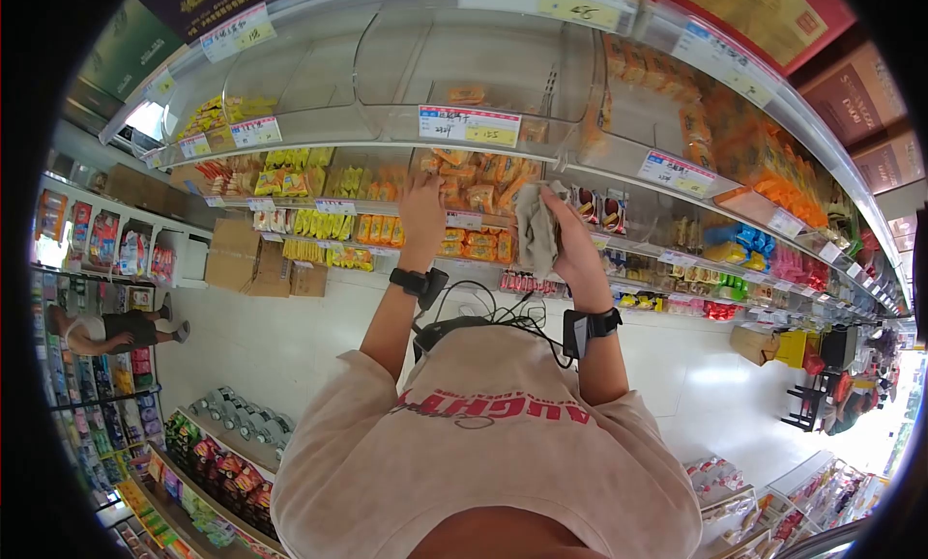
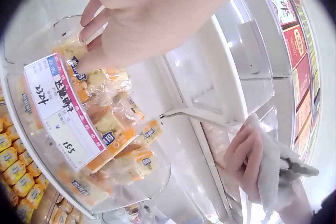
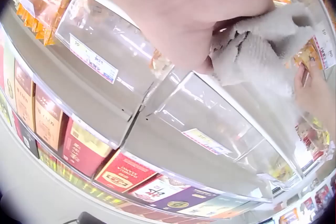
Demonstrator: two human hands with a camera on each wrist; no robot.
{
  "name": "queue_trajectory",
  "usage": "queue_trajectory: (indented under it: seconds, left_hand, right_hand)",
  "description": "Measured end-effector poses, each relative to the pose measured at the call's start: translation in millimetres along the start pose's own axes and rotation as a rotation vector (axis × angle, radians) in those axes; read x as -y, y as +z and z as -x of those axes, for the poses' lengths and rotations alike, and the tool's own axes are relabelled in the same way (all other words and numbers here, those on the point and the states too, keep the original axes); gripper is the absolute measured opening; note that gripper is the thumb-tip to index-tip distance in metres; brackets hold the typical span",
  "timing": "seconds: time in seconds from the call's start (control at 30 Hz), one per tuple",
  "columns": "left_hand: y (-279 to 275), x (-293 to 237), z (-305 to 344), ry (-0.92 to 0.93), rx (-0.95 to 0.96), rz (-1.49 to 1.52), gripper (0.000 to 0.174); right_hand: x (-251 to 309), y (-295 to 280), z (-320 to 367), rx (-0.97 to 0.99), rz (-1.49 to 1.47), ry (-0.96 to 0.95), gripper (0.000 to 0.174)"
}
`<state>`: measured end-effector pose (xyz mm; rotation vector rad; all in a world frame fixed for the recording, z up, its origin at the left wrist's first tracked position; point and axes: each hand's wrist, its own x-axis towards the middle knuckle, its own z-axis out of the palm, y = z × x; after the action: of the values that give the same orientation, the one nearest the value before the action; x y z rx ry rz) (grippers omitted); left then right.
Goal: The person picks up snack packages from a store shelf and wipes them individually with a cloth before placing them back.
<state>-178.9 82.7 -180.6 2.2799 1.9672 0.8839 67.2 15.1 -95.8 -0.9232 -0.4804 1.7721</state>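
My left hand reaches into a clear shelf bin of orange-and-clear wrapped snack packets. In the left wrist view, its thumb and fingers pinch a snack packet at the bin's upper end, beside the price label. The palm hides part of that packet. My right hand grips a crumpled grey cloth, to the right of the bin and in front of the shelf. Folds of the cloth hang past the fingers in the right wrist view.
Above runs another shelf of clear bins with a price-tagged front edge. Orange packets fill bins at right; yellow packets lie at left. Boxes stand on the top shelf. Cardboard boxes sit at lower left. Another person stands far left.
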Motion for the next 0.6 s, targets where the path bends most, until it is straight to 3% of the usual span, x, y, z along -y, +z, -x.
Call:
queue_trajectory:
  seconds: [0.2, 0.3, 0.4, 0.5, 0.6]
  left_hand:
    - [-7.0, -2.0, -1.2, -0.002, 0.205, 0.032, 0.039]
    - [-29.2, -19.4, -7.8, 0.004, 0.277, 0.018, 0.052]
    - [-68.7, -42.2, -15.5, 0.158, 0.589, 0.301, 0.052]
    - [-111.7, -96.5, -28.0, 0.19, 0.884, 0.572, 0.049]
    - [-140.7, -148.0, -35.6, 0.356, 0.831, 0.772, 0.034]
  right_hand:
    - [19.7, -28.9, 32.1, 0.029, -0.127, 0.039, 0.037]
    - [22.1, -53.7, 45.2, -0.045, -0.174, 0.061, 0.038]
    - [37.1, -53.6, 77.9, -0.01, 0.087, -0.025, 0.037]
    - [71.6, -37.5, 120.4, 0.06, 0.314, -0.153, 0.033]
    - [99.4, -30.9, 152.9, 0.046, 0.494, -0.363, 0.03]
